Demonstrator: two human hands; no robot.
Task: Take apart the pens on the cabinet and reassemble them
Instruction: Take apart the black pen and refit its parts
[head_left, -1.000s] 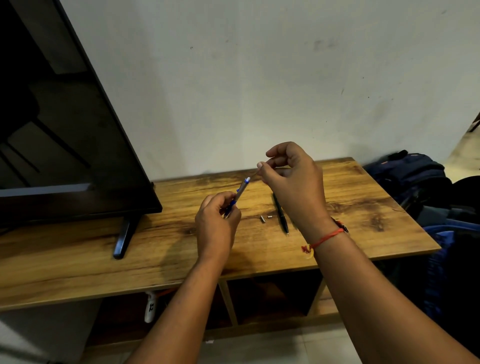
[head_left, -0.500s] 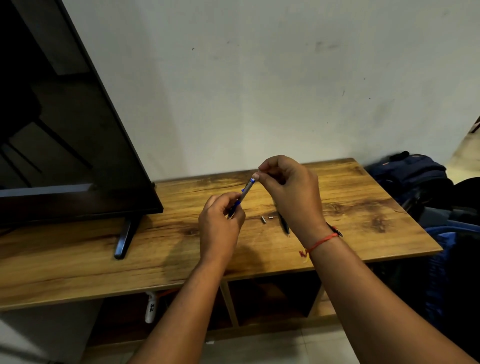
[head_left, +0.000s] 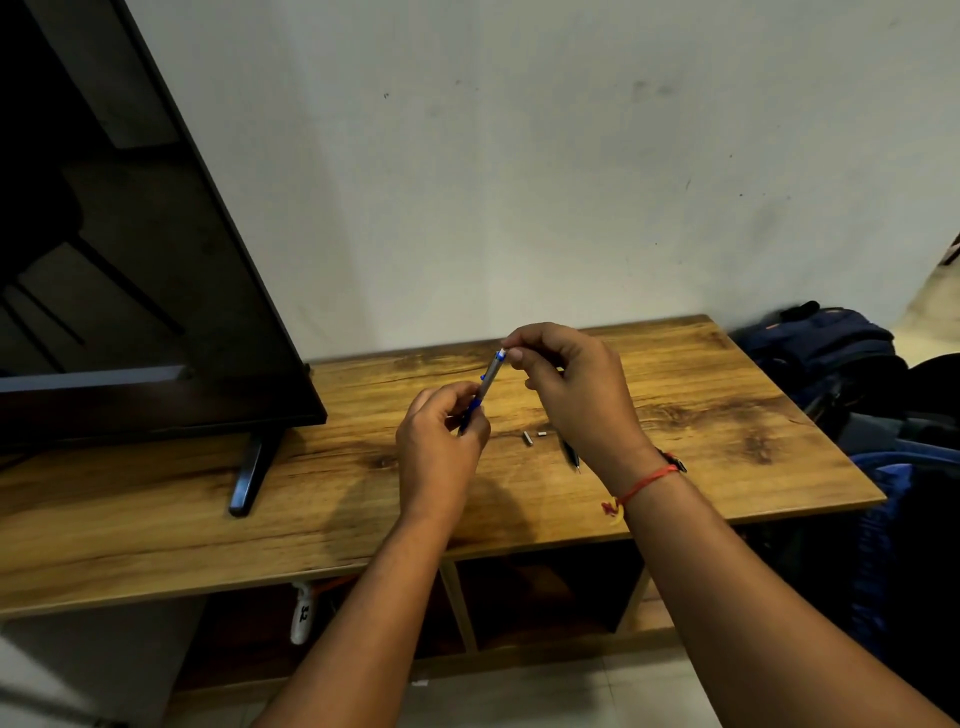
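My left hand (head_left: 439, 441) grips the lower end of a blue and grey pen (head_left: 487, 382), which tilts up and to the right above the wooden cabinet (head_left: 701, 405). My right hand (head_left: 571, 389) pinches the pen's top end between thumb and forefinger. Two small metal pen parts (head_left: 534, 436) lie on the cabinet between my hands. Behind my right wrist lies a black pen (head_left: 570, 451), mostly hidden, with only its tip end showing.
A large dark television (head_left: 130, 260) stands on the cabinet's left half, its foot (head_left: 252, 475) near the middle. Dark blue bags (head_left: 831, 353) sit on the floor right of the cabinet. Open shelves (head_left: 545, 592) lie under the top.
My right hand has come down and left onto the pen's top end, closing the gap seen a second ago. My left hand has kept the pen nearly still.
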